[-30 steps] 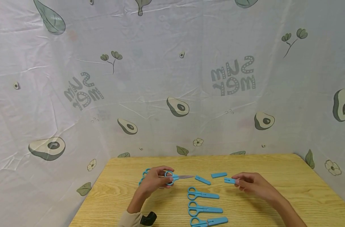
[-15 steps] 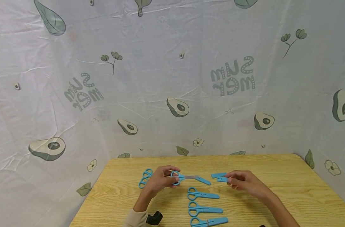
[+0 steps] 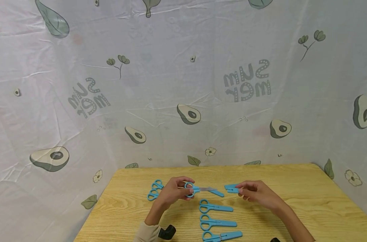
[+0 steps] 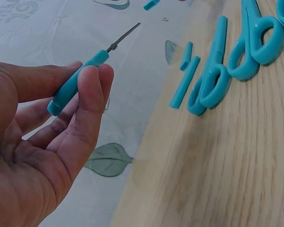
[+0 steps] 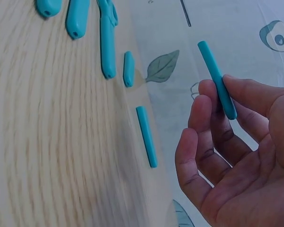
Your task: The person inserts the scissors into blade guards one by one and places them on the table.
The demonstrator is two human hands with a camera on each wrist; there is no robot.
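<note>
My left hand (image 3: 172, 193) pinches a pair of blue-handled scissors (image 3: 196, 190) by the finger loops. The bare blades point right, toward the other hand. Between thumb and fingers, my right hand (image 3: 257, 193) holds a slim blue blade cover (image 3: 232, 190), its slotted end facing the blades. A gap separates tip and cover. In the left wrist view the scissors handle (image 4: 71, 92) is seen edge-on; in the right wrist view the held cover (image 5: 217, 80) stands tilted. Two loose covers lie below the hands, one a blue cover (image 3: 218, 193), the other a cover (image 3: 230, 186) partly behind the held one.
In front, several covered scissors lie in a column: a far pair (image 3: 221, 208), a middle pair (image 3: 221, 223) and a near pair (image 3: 224, 236). More blue scissors loops (image 3: 154, 194) show left of my left hand, their blades hidden. A printed sheet (image 3: 171, 84) hangs behind the wooden table (image 3: 126, 208).
My left hand has moved right with the scissors, and my right hand has moved left with the cover. Blade tip and cover are closer together. Scissors loops behind the left hand show more.
</note>
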